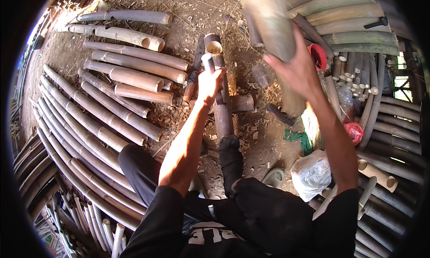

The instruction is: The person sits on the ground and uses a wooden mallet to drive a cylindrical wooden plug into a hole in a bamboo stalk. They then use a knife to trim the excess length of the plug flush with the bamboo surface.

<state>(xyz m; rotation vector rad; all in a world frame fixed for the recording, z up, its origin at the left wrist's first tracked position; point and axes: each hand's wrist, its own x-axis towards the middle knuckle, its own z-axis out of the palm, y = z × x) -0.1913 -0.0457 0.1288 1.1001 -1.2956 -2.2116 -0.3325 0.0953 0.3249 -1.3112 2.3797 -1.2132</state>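
Note:
My left hand [209,86] is wrapped round a short dark-handled tool [208,64] with a bright, whitish top; its exact kind does not show. It is over a dark bamboo pole [222,119] that runs away from me, its near end covered in black cloth [230,157]. At the far end of that pole is an open-mouthed bamboo tube [213,43]. To the right, my right hand [298,63] grips the near end of a thick, pale bamboo tube [268,22], raised off the ground and smeared by motion. Its far end leaves the picture.
Bamboo poles [96,119] lie in rows on the left, with shorter tubes [136,78] beside them. Wood shavings [251,143] litter the ground. On the right are a red ring-shaped container [318,57], a clear plastic bag [311,175], upright bamboo pieces [356,72] and stacked poles [389,155].

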